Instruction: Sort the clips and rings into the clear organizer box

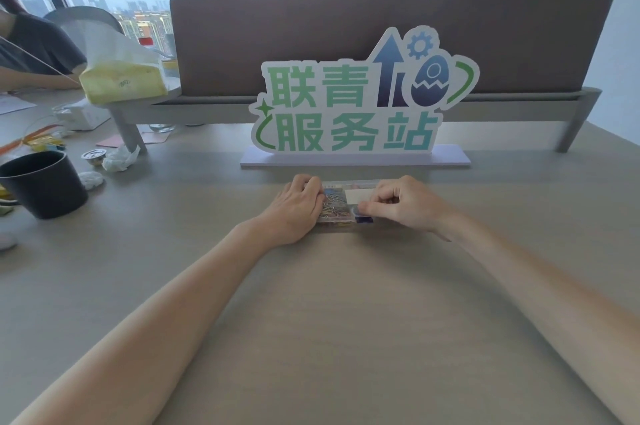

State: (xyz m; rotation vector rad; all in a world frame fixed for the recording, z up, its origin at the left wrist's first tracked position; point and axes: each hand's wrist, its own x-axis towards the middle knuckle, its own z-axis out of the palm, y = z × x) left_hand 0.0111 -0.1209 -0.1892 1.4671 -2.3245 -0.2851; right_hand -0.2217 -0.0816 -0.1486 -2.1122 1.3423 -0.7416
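Item: clear organizer box (pixel 341 198), lying flat on the bench (pixel 346 303), near the middle, just in front of the green-lettered standing sign (pixel 349 106).

Contents, as far as we can see: a mass of coloured paper clips (pixel 333 208) in the left compartment; a white label or card (pixel 360 197) toward the middle; something dark blue (pixel 363 219) at the near right corner, too small for us to name. We cannot pick out any rings.

Our hands: the left hand (pixel 298 206) lies over the left end of the box, fingers curved over its edge and steadying it. The right hand (pixel 401 205) has its fingers curled, thumb and fingertips pinched together at the near right part of the box; whether that grip holds a small item or the lid edge, we cannot tell.

Progress, in our judgement: far along. We see no loose clips or rings on the bench around the box, and the clips are already gathered inside. What remains appears to be seating the last piece or closing the lid.

Also present: a dark cup (pixel 43 182) at far left, crumpled tissue (pixel 119 158), a yellow tissue pack (pixel 123 82), a brown desk divider (pixel 381 30) behind the sign.
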